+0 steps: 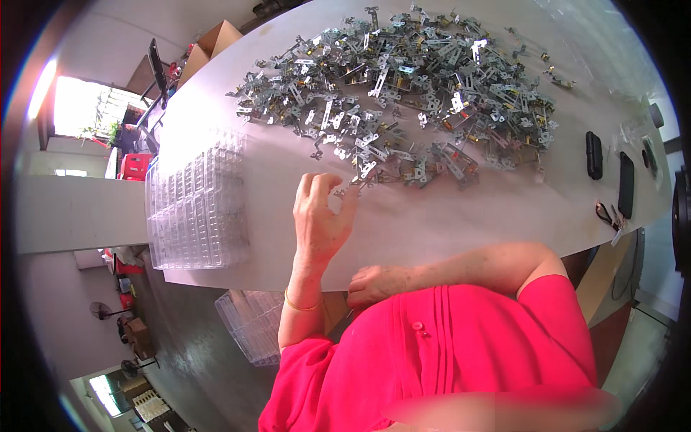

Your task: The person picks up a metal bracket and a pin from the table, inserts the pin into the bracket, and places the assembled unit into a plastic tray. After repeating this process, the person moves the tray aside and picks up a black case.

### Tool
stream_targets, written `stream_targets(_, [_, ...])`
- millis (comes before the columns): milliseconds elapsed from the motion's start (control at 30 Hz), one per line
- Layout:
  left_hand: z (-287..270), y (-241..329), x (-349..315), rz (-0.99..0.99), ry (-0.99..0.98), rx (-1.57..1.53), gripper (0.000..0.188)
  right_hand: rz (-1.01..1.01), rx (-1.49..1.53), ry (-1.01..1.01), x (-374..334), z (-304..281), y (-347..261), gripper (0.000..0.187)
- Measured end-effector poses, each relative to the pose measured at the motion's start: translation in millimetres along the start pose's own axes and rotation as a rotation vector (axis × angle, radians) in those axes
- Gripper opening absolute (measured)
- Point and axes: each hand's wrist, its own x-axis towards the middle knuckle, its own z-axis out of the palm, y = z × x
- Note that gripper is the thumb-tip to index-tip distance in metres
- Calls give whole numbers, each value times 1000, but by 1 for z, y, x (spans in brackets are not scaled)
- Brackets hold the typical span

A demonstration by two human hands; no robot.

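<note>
A large heap of small metal brackets [410, 86], mostly silver with some brass-coloured bits, covers the far middle of the pale table [461, 216]. At the heap's near edge, my left hand [320, 216] reaches forward with thumb and fingers curved and apart. A small metal bracket [340, 193] shows in the gap between thumb and fingers; I see no grip on it. My right hand [378, 284] rests at the table's near edge in front of my body, its fingers curled. Whatever lies inside those fingers, if anything, is hidden.
Stacked clear plastic trays [194, 209] stand at the table's left edge, with more trays [252, 324] below the edge. On the right lie a black case [594, 155], a dark phone-like slab [626, 185] and small dark-handled cutters [610, 214]. Clear plastic film covers the far right.
</note>
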Motion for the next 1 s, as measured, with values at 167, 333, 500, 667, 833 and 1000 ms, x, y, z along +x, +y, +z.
stream_targets(167, [15, 8, 6, 108, -15, 158, 26, 52, 81, 32, 1, -2, -4, 22])
stream_targets(333, [23, 10, 13, 217, -23, 259, 21, 64, 3, -45, 0, 1, -1, 21])
stream_targets(500, [17, 14, 22, 234, -17, 164, 12, 52, -13, -37, -2, -4, -2, 21])
stream_targets(667, [7, -8, 53, 194, 169, 124, 4, 169, 69, -124, -1, -10, -7, 25])
stream_targets(833, [22, -55, 84, 40, 138, 245, 8, 121, 79, -93, -4, 1, 0, 24])
stream_targets(1000, [29, -70, 115, -78, 63, 274, 23, 86, 72, -53, -5, 4, 1, 24])
